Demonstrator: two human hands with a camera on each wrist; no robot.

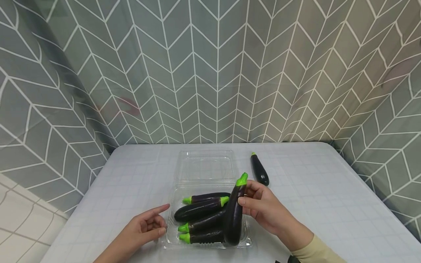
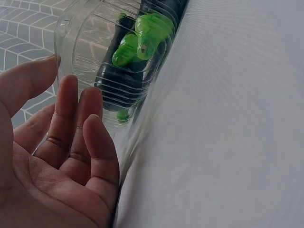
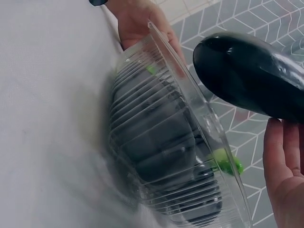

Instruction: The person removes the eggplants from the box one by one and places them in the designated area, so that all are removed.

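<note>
My right hand [image 1: 268,210] pinches a dark eggplant [image 1: 234,215] near its green stem and holds it above the right side of a clear plastic box [image 1: 169,233]. In the right wrist view the same eggplant [image 3: 251,76] is raised off the box wall [image 3: 156,190]. Several more eggplants [image 1: 197,210] lie crosswise inside, their green stems facing different ways. Beside the box's left edge is my left hand [image 1: 141,228], fingers loosely bent and holding nothing. The left wrist view has that hand [image 2: 71,156] close to the box's ribbed side [image 2: 76,52].
The box's transparent lid [image 1: 206,166] lies folded back behind it. Another eggplant [image 1: 260,170] rests on the white-covered table [image 1: 312,175] at the back right. Patterned grey curtains [image 1: 217,73] hang behind the table and on both sides.
</note>
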